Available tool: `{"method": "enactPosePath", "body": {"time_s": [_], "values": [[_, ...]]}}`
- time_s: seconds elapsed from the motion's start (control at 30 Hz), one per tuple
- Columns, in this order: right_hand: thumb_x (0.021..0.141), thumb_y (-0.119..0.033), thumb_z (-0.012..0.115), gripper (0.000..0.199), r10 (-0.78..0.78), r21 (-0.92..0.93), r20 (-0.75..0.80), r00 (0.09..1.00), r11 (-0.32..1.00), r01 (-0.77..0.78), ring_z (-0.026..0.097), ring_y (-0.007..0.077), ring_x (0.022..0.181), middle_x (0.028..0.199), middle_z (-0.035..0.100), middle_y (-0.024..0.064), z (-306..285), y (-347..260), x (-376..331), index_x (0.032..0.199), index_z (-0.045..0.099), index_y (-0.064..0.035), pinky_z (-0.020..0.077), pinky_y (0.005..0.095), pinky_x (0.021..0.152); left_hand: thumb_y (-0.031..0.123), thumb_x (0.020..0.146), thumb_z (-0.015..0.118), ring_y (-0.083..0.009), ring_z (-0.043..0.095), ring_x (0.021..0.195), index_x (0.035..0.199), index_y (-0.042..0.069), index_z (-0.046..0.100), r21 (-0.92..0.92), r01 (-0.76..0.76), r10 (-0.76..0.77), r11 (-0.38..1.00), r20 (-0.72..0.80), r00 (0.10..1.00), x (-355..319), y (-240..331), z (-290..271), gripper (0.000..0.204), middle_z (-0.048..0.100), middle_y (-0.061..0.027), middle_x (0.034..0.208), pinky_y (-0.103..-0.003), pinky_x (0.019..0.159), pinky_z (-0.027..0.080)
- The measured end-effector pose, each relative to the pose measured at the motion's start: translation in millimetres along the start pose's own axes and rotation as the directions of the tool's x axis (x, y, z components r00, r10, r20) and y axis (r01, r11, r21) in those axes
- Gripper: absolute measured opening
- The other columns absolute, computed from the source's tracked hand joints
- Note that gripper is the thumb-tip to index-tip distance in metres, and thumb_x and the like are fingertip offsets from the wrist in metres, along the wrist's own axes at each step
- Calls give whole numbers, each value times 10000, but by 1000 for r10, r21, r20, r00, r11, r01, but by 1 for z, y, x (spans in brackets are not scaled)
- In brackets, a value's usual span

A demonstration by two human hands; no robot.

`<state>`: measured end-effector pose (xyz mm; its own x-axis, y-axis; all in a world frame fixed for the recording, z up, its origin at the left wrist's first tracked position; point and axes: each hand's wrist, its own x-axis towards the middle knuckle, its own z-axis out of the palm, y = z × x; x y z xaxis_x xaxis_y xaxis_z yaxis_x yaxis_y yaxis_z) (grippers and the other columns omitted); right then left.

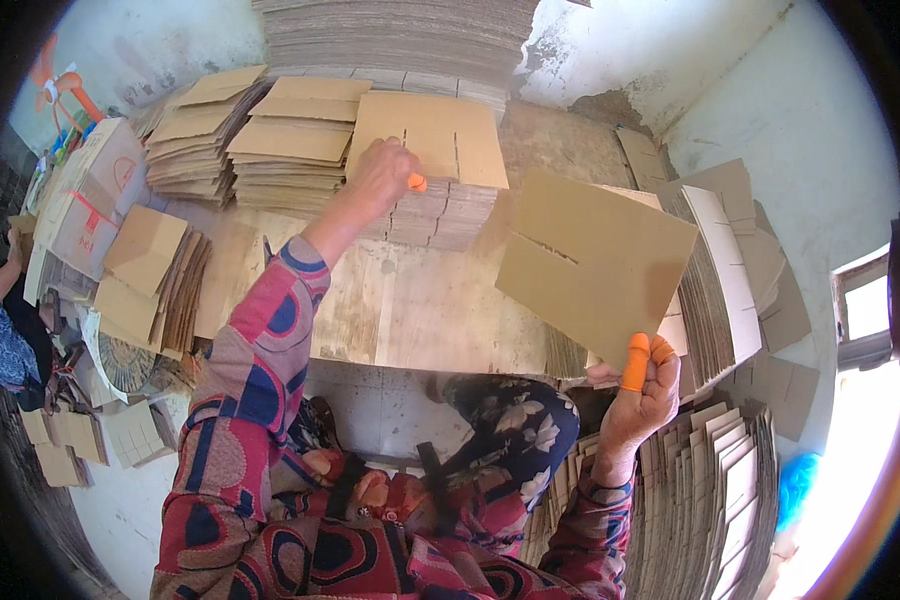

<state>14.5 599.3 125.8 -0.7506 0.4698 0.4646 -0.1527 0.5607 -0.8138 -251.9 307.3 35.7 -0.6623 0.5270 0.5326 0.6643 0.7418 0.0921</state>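
Observation:
My right hand [646, 398], with orange finger covers on the thumb and a finger, grips the near corner of a slotted cardboard sheet [610, 255]. That sheet is held tilted over the right part of the table, with one dark slot showing. My left hand [382, 168] reaches far forward onto a neat stack of cardboard sheets [470, 135], its fingers curled beside a slot in the top sheet. An orange cover shows on that hand too. Whether anything is pinched in its fingers is hidden.
More cardboard stacks [300, 130] line the table's far left side. Bundles of slotted pieces [705, 270] stand at the right, others [690, 500] below. A carton [90, 200] and an orange fan [65, 85] are at the left, beside another person's arm [10, 270]. The wooden tabletop [410, 300] lies between.

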Motion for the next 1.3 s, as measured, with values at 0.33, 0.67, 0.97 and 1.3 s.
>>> {"method": "enactPosePath", "body": {"time_s": [0.33, 0.67, 0.97, 1.3], "values": [[961, -48, 565, 203, -132, -174, -96, 987, 978, 114, 658, 105, 561, 827, 714, 88, -12, -14, -12, 1151, 589, 21, 505, 206, 531, 48, 757, 670, -311, 598, 756, 872, 7, 669, -40, 2, -14, 999, -284, 959, 10, 9, -52, 123, 624, -175, 818, -383, 658, 493], [946, -46, 598, 304, -434, -510, -233, 870, 816, 271, 567, 54, 510, 977, 713, 59, -34, -34, -17, 1244, 613, 15, 453, 175, 472, -27, 679, 632, -279, 568, 772, 939, -70, 609, 80, -132, 150, 988, -298, 943, -64, 168, -193, 265, 610, -147, 891, -358, 640, 487], [912, 21, 596, 289, -218, -195, 10, 976, 957, 216, 551, 51, 486, 933, 729, 93, -35, -71, -17, 1197, 634, 44, 451, 189, 459, -25, 712, 561, -351, 600, 755, 758, 0, 614, -354, 293, -238, 888, 192, 952, -110, 151, -89, 74, 625, -186, 727, -443, 674, 491], [899, 44, 592, 313, -128, -100, 258, 958, 982, 158, 523, 52, 452, 706, 651, 69, -6, -65, -7, 1211, 610, 63, 411, 218, 423, -24, 707, 572, -356, 598, 754, 757, 3, 618, -337, 279, -235, 899, 166, 958, -111, 148, -77, 74, 634, -167, 742, -452, 670, 492]]}}
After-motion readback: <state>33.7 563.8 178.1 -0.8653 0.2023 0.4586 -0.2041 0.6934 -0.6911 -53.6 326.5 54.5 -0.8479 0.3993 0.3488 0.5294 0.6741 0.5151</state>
